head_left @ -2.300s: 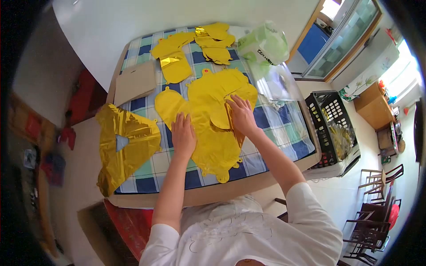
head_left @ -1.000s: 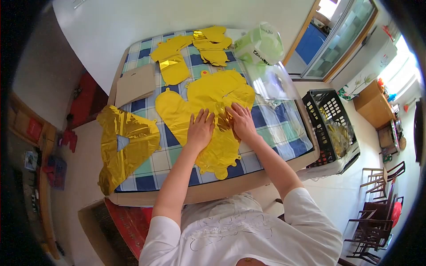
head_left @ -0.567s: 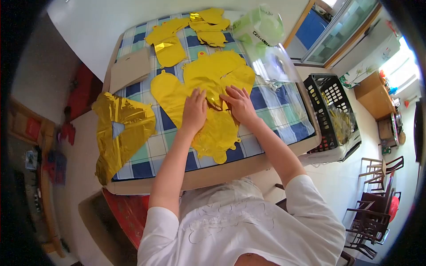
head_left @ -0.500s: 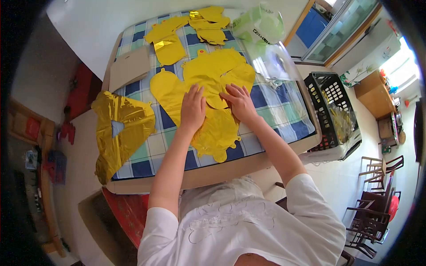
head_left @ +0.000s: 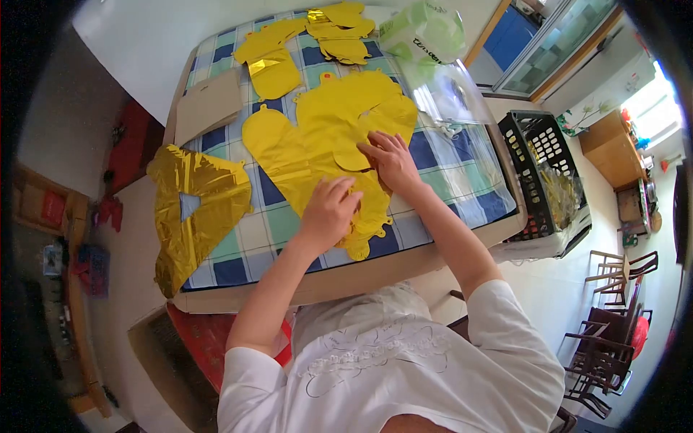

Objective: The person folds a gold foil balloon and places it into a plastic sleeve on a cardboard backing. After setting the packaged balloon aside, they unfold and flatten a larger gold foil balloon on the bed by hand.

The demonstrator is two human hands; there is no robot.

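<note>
A large flat gold foil piece (head_left: 310,137) lies on the checked cloth (head_left: 447,166) in the middle of the table. My left hand (head_left: 330,213) is over its lower part, fingers bent and slightly apart, with nothing visible in them. Higher and to the right, my right hand (head_left: 390,162) rests on the foil with its fingers spread, beside a curved dark edge. A shinier gold foil sheet (head_left: 209,209) with a small opening lies at the table's left side. More folded foil pieces (head_left: 274,72) lie toward the far edge.
Brown cardboard (head_left: 209,108) lies at the table's left. At the far right are a green and white bag (head_left: 426,32) and clear plastic (head_left: 447,90). A black crate (head_left: 534,195) with plastic inside stands right of the table; dark chairs (head_left: 599,353) are farther right.
My left hand has moved down and slightly right across the foil, its fingers now more bent. My right hand has stayed almost in place.
</note>
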